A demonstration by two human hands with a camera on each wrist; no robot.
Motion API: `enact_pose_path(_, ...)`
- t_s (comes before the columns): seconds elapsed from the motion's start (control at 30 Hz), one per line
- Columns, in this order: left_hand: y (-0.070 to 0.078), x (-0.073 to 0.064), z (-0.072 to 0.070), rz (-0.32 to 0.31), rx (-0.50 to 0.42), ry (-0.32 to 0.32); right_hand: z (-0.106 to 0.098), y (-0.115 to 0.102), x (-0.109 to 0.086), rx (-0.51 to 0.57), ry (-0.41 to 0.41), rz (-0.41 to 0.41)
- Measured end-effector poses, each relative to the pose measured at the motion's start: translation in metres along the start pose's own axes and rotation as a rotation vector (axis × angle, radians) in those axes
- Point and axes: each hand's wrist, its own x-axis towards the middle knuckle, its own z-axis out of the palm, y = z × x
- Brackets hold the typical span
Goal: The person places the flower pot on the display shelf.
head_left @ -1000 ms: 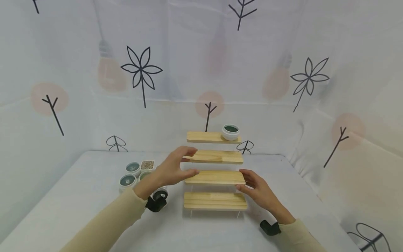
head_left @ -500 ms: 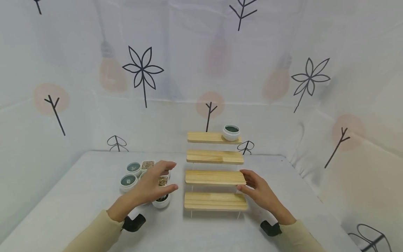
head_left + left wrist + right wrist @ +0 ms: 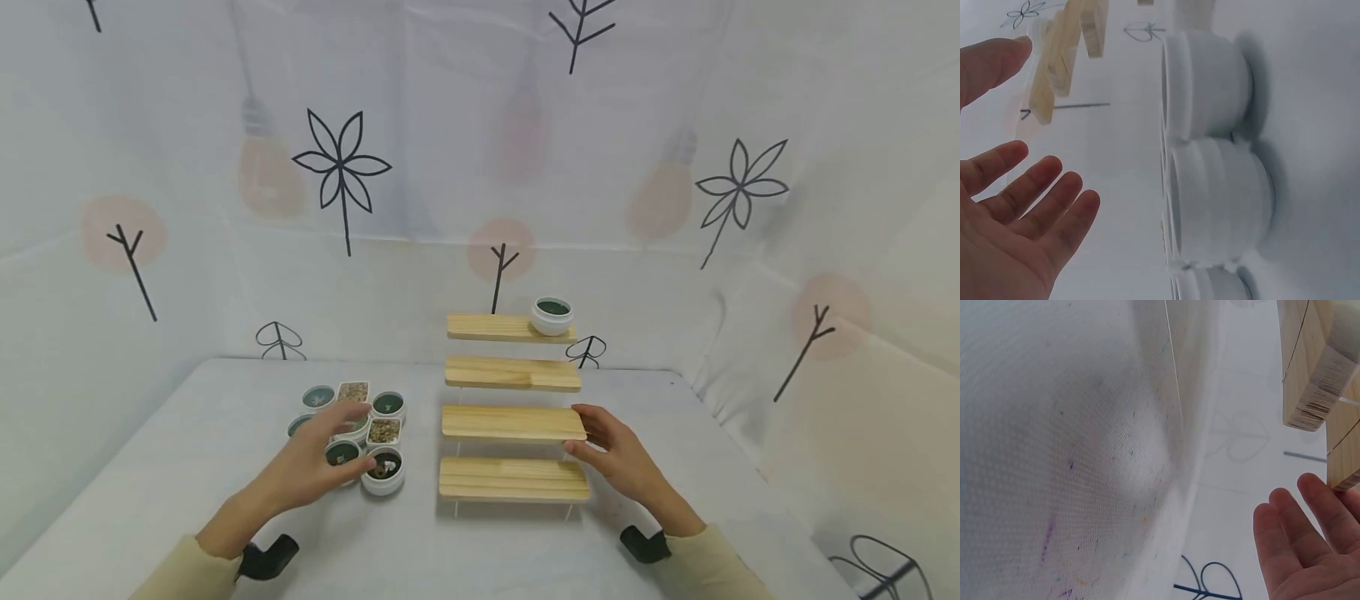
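Observation:
My left hand [image 3: 311, 462] hovers with fingers spread over a cluster of small white pots at the left. Its thumb overlaps the rim of the front round pot [image 3: 384, 483], which has a dark filling. Beside that pot stands a square pot [image 3: 385, 432] of brown gravel. In the left wrist view, a round white pot [image 3: 1222, 200] stands apart from the fingers. My right hand [image 3: 621, 454] holds the right end of the second-lowest shelf [image 3: 513, 423] of a tiered wooden stand, thumb in front and index finger behind. Its other fingers [image 3: 1285, 531] extend past the board.
One white pot [image 3: 552, 321] stands at the right end of the top shelf [image 3: 487, 327]. The bottom shelf [image 3: 513, 479] rests on thin legs on the white table cloth [image 3: 465, 558]. A printed white curtain [image 3: 420, 192] encloses the back and sides.
My left hand has moved from beside the shelves leftward and toward me, over the pots, uncovering some of them. My right hand has stayed at the shelf end.

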Motion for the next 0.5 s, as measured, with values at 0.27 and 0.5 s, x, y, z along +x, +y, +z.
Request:
enact_pose_path(0.27, -0.018, -0.014, -0.010, 0.011, 0.084, 0.067, -0.001, -0.001, -0.001, 0.001, 0.000, -0.011)
enact_pose_path(0.5, -0.029, -0.023, -0.012, -0.055, 0.109, 0.047, 0.000, 0.001, 0.000, -0.008, -0.001, -0.013)
